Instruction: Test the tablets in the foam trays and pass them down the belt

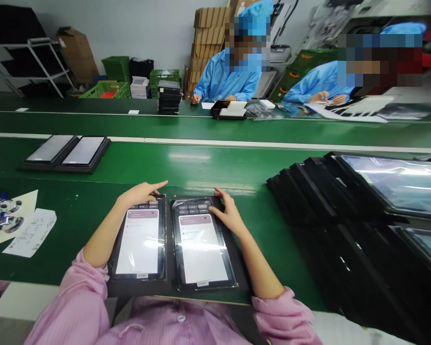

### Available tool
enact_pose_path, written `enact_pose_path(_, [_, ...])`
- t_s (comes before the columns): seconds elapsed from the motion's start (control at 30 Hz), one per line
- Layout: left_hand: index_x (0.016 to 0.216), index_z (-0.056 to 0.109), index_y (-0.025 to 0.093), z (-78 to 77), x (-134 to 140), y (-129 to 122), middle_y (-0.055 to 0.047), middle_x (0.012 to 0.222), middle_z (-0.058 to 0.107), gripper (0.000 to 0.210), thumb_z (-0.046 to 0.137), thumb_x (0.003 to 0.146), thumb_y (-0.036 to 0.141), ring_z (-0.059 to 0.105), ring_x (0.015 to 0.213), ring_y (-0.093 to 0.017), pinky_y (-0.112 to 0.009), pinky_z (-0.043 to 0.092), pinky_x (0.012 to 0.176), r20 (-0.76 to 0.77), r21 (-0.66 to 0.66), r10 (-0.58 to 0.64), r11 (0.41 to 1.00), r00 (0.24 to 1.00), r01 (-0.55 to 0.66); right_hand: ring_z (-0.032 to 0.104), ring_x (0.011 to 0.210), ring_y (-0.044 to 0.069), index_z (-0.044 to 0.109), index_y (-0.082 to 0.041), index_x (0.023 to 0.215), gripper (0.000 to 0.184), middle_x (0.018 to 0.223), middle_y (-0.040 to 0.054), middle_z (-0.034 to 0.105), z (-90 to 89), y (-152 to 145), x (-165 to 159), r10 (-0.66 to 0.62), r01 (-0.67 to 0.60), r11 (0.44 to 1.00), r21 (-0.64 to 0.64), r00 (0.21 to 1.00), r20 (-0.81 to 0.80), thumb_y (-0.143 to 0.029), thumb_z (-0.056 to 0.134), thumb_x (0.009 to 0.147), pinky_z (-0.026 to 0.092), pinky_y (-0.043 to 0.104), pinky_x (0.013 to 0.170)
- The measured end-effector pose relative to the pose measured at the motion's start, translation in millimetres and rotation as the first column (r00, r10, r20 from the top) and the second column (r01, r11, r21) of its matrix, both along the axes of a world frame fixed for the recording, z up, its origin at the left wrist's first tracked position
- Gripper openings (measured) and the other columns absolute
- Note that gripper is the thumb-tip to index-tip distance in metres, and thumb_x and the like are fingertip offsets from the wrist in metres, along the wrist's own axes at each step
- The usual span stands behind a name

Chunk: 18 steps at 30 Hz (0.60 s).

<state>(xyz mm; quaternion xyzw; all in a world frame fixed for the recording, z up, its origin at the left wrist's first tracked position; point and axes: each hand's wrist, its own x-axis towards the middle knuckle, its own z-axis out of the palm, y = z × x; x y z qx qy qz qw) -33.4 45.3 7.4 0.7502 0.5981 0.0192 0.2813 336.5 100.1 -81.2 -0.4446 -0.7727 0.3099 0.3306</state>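
Two tablets with lit screens lie side by side in black trays at the table's near edge: the left tablet (138, 242) and the right tablet (203, 249). Clear film seems to cover both, and each shows a menu panel with buttons at its top. My left hand (140, 194) rests over the top edge of the left tablet, index finger stretched out to the right and the other fingers bent down near the buttons. With its thumb at the upper right of the right tablet's screen, my right hand (230, 213) has its fingers spread beyond the tray's corner.
Black trays (309, 191) holding tablets are stacked at the right. Two more lit tablets (84, 151) lie at the far left. Metal parts (9, 224) and a handwritten note (32, 232) are on the left. Across the green conveyor (201, 163), two people in blue work.
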Motion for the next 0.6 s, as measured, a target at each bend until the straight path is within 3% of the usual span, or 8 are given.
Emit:
enact_pose_path(0.07, [0.157, 0.035, 0.032, -3.6, -5.7, 5.1, -0.006, 0.123, 0.071, 0.070, 0.039, 0.092, 0.006, 0.069, 0.106, -0.020, -0.029, 0.050, 0.091, 0.010, 0.082, 0.112, 0.990, 0.994, -0.112, 0.058, 0.115, 0.031, 0.053, -0.025, 0.134, 0.051, 0.118, 0.0126, 0.064, -4.3, 6.7, -0.2, -0.118, 0.114, 0.993, -0.041, 0.987, -0.109, -0.046, 0.056, 0.088, 0.048, 0.053, 0.100])
enact_pose_path(0.13, [0.156, 0.038, 0.027, -4.2, -6.7, 5.1, -0.008, 0.125, 0.070, 0.066, 0.035, 0.093, 0.006, 0.069, 0.108, -0.020, -0.031, 0.050, 0.094, 0.006, 0.120, 0.109, 0.987, 0.994, -0.109, 0.061, 0.111, 0.030, 0.058, -0.024, 0.125, 0.044, 0.115, 0.0122, 0.064, -6.7, 10.1, 2.0, -0.173, 0.162, 0.984, -0.081, 0.971, -0.168, -0.047, 0.054, 0.088, 0.051, 0.051, 0.096])
enact_pose_path(0.2, [0.159, 0.029, 0.026, -1.0, -3.1, -1.2, -0.009, 0.139, 0.063, 0.067, 0.044, 0.095, 0.015, 0.062, 0.123, -0.022, -0.034, 0.046, 0.104, 0.009, 0.072, -0.045, 0.996, 0.999, 0.044, 0.060, 0.112, 0.031, 0.058, -0.024, 0.125, 0.049, 0.120, 0.0129, 0.062, -7.6, 7.1, 6.0, -0.176, 0.156, 0.980, -0.125, 0.970, -0.171, -0.052, 0.060, 0.084, 0.052, 0.051, 0.096])
enact_pose_path(0.3, [0.162, 0.004, 0.030, 7.3, 7.5, -17.5, -0.014, 0.165, 0.027, 0.102, 0.070, 0.084, 0.029, 0.029, 0.151, -0.033, -0.054, 0.025, 0.120, -0.101, -0.084, -0.256, 0.965, 0.961, 0.248, 0.054, 0.122, 0.033, 0.051, -0.027, 0.136, 0.067, 0.135, 0.0142, 0.053, -8.2, -11.2, 12.9, -0.128, 0.098, 0.974, -0.205, 0.982, -0.142, -0.057, 0.069, 0.079, 0.051, 0.053, 0.099])
enact_pose_path(0.4, [0.159, -0.016, 0.030, 12.5, 21.1, -31.1, -0.022, 0.167, -0.001, 0.130, 0.082, 0.074, 0.032, 0.003, 0.155, -0.038, -0.072, 0.003, 0.116, -0.232, -0.177, -0.301, 0.948, 0.925, 0.264, 0.046, 0.133, 0.034, 0.041, -0.030, 0.146, 0.080, 0.148, 0.0134, 0.041, -9.6, -36.6, 19.1, -0.060, 0.030, 0.974, -0.223, 0.989, -0.132, -0.058, 0.073, 0.078, 0.043, 0.055, 0.110])
enact_pose_path(0.53, [0.159, -0.018, 0.026, 15.3, 33.1, -36.1, -0.028, 0.165, -0.004, 0.140, 0.088, 0.067, 0.034, -0.003, 0.155, -0.038, -0.075, -0.004, 0.113, -0.309, -0.194, -0.287, 0.952, 0.907, 0.236, 0.032, 0.145, 0.033, 0.036, -0.030, 0.150, 0.086, 0.153, 0.0116, 0.036, -10.6, -55.1, 24.8, 0.029, -0.050, 0.983, -0.179, 0.992, -0.120, -0.054, 0.076, 0.078, 0.025, 0.054, 0.123])
enact_pose_path(0.6, [0.159, -0.017, 0.026, 18.6, 30.8, -35.4, -0.027, 0.166, -0.001, 0.139, 0.087, 0.067, 0.034, -0.001, 0.155, -0.039, -0.075, -0.006, 0.112, -0.311, -0.188, -0.280, 0.955, 0.908, 0.230, 0.031, 0.146, 0.033, 0.035, -0.030, 0.151, 0.091, 0.155, 0.0112, 0.035, -9.9, -55.2, 26.6, 0.044, -0.075, 0.977, -0.201, 0.987, -0.153, -0.053, 0.080, 0.074, 0.023, 0.054, 0.124])
